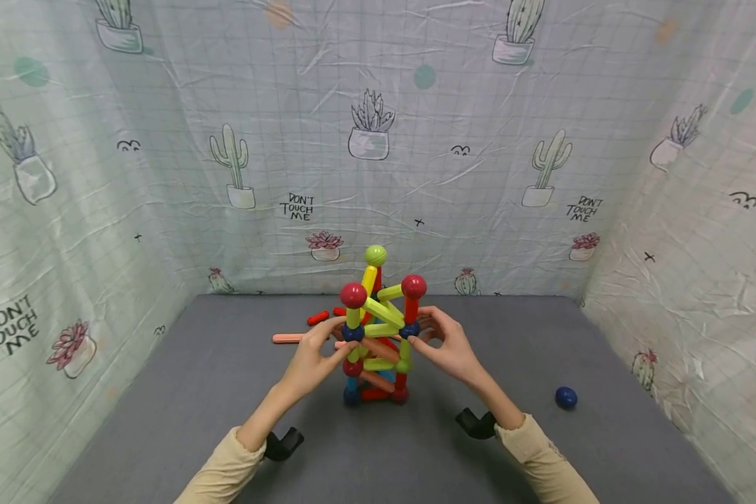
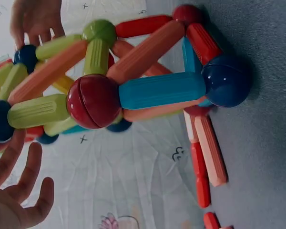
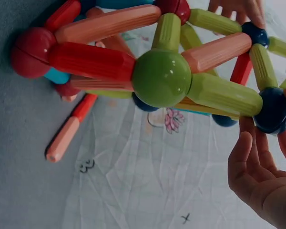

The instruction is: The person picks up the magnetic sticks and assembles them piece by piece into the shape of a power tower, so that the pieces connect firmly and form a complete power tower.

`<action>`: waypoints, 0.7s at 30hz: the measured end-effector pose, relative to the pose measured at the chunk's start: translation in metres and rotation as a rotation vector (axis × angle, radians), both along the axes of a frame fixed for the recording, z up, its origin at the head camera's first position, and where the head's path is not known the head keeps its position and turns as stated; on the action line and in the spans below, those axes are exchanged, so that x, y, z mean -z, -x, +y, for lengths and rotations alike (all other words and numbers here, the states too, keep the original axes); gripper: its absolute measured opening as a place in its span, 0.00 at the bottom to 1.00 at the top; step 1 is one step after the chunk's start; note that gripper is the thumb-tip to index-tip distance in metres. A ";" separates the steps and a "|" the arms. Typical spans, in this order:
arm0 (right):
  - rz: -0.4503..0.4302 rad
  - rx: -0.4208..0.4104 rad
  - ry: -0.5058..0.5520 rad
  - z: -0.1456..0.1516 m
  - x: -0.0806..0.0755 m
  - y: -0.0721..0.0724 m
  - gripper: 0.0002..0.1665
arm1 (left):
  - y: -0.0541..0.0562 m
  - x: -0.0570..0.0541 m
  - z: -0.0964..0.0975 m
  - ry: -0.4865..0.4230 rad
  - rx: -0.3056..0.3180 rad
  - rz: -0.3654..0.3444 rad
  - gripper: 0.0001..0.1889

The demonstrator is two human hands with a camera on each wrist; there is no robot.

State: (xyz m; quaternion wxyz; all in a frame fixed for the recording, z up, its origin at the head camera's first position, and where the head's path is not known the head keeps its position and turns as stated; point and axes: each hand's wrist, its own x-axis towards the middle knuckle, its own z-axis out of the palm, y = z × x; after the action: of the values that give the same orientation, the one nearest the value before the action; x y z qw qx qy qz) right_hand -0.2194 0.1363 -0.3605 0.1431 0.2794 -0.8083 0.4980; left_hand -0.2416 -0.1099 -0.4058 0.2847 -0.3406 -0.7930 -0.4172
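Observation:
A tower of coloured rods and balls (image 1: 378,365), like a magnetic building set, stands upright on the grey table. My left hand (image 1: 311,360) pinches a dark blue ball (image 1: 353,332) at its upper left corner, thumb in front and fingers behind. On the other side, my right hand (image 1: 450,346) grips the matching blue ball (image 1: 409,330). Red balls (image 1: 353,295) top short rods above both hands, and a lime green ball (image 1: 375,255) crowns the rear. In the right wrist view, a large green ball (image 3: 162,78) joins several rods lower down.
Loose salmon rods (image 1: 288,339) and red rods (image 1: 318,318) lie behind and left of the tower. A single blue ball (image 1: 566,397) rests on the table (image 1: 510,462) far to the right. A cactus-print curtain (image 1: 378,196) encloses the back and sides.

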 end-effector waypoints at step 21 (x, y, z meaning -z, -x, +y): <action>0.004 0.020 -0.047 0.032 -0.004 -0.002 0.21 | 0.015 0.000 0.021 0.057 0.081 -0.094 0.24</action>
State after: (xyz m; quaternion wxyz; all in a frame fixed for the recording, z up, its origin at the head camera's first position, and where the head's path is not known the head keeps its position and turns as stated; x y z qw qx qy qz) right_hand -0.2176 0.1680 -0.3567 0.1434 0.2755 -0.8223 0.4769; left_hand -0.2564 -0.0885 -0.4053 0.2203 -0.3604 -0.8026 -0.4213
